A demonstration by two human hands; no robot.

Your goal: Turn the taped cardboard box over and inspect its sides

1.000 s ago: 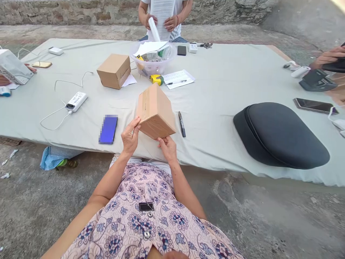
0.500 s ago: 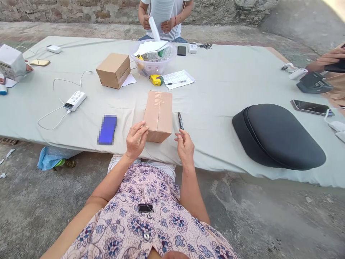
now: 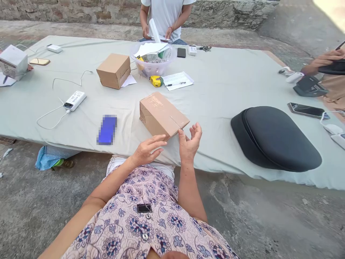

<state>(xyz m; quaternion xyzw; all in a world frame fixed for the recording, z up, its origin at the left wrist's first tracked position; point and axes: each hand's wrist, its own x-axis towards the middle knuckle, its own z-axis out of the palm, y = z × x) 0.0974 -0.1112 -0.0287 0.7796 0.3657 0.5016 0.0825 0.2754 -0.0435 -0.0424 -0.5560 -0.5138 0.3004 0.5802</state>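
A brown cardboard box (image 3: 164, 113) stands at an angle on the cloth-covered table in front of me, its seam running along the top. My left hand (image 3: 149, 149) is at its near side, fingers stretched out and apart, the tips close to the lower near edge. At the near right corner is my right hand (image 3: 190, 142), palm turned up and fingers spread, with the thumb at the corner. Neither hand is wrapped round the box; whether the fingertips touch it is hard to tell. The black pen is hidden behind the box or my right hand.
A second cardboard box (image 3: 113, 71), a plastic basket (image 3: 153, 66), a yellow tape measure (image 3: 156, 81) and a written sheet (image 3: 178, 80) lie farther back. A black case (image 3: 277, 138) sits right, a white power bank (image 3: 75, 100) left. Co-workers sit across and at both sides.
The near box has turned, its near end swinging to the right. My left hand has moved right along it, and my right hand has opened at its corner. The co-worker opposite has lowered the papers.
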